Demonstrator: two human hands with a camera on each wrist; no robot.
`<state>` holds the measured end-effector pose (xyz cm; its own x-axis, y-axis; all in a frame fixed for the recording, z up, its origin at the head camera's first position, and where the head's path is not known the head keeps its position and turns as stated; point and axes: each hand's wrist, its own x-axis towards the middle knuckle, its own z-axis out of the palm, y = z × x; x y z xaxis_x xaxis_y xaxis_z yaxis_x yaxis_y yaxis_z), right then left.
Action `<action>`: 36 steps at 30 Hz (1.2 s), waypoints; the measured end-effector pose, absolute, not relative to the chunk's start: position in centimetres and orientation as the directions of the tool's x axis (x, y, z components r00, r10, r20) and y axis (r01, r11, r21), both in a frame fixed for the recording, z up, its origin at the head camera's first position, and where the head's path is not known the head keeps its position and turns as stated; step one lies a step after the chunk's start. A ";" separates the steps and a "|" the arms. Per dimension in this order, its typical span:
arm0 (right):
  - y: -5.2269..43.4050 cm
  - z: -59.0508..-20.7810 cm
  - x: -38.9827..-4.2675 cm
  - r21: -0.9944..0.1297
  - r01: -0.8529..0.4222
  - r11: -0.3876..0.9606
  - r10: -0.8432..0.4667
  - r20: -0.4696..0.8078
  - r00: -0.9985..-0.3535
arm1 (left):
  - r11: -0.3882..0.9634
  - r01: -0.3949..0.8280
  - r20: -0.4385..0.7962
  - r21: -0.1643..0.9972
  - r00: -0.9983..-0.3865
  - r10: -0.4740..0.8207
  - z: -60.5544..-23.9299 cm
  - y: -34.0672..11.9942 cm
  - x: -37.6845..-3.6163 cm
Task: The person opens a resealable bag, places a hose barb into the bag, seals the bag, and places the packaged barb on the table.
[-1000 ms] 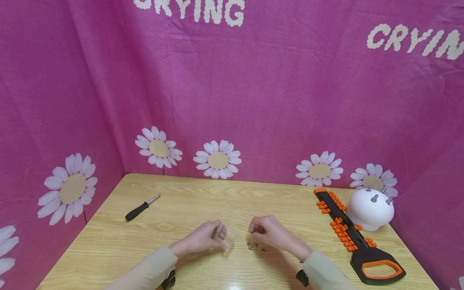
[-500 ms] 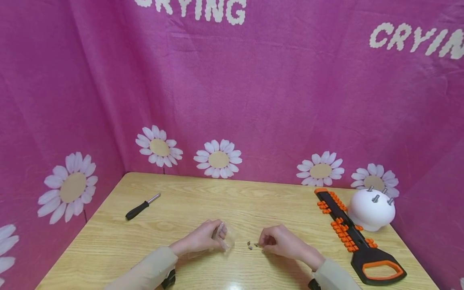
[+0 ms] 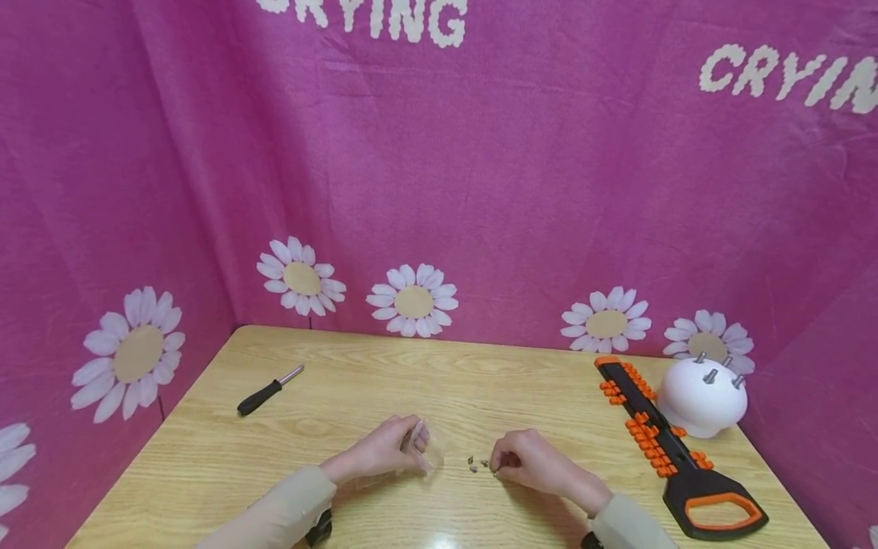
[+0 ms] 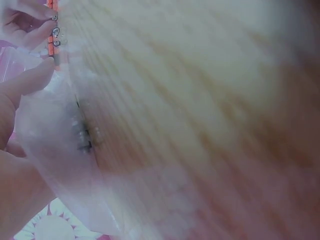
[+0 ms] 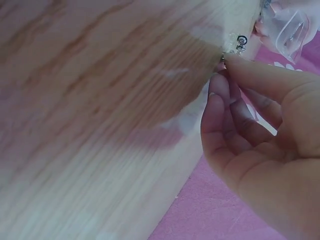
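My left hand point(image 3: 384, 450) grips a clear plastic bag point(image 3: 430, 454) near the table's middle. Small dark metal pieces point(image 4: 82, 132) show blurred through the bag's film in the left wrist view. To the right, my right hand point(image 3: 538, 465) pinches a small metal piece point(image 5: 223, 59) between thumb and fingertips, low at the tabletop; its exact kind is too small to tell. Between the two hands lie a few small metal pieces point(image 3: 473, 469), one of them ring-shaped in the right wrist view.
A black-handled screwdriver point(image 3: 261, 398) lies at the left of the wooden table point(image 3: 357, 366). At the right are a black and orange long-handled tool point(image 3: 675, 450) and a white rounded object point(image 3: 703, 396) with metal bolts on top. A pink curtain point(image 3: 480, 191) hangs behind.
My right hand has moved a little to the right, away from the bag, uncovering the loose metal pieces, and its fingertips have come to the rightmost one. The left hand has stayed put.
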<state>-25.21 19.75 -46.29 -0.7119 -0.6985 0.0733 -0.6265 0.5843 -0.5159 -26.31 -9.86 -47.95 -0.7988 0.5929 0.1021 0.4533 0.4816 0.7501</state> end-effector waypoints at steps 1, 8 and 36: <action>19.7 -46.3 -25.2 -0.519 -0.632 0.576 -0.704 0.078 -0.706 | 0.483 0.450 0.099 0.751 -0.800 0.591 -48.0 -9.8 -26.3; 19.1 -45.7 -25.4 -0.527 -0.653 0.544 -0.697 0.149 -0.702 | 0.474 0.439 0.095 0.763 -0.802 0.590 -47.9 -9.8 -26.3; 11.7 -43.8 -26.5 -0.504 -0.718 0.480 -0.724 0.234 -0.649 | 0.503 0.447 0.094 0.740 -0.809 0.580 -48.2 -9.8 -26.5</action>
<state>-26.48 11.69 -43.79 -0.6486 -0.7243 0.2338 -0.7179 0.4802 -0.5039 -26.46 -9.84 -48.15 -0.8093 0.5799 0.0940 0.4465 0.5032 0.7399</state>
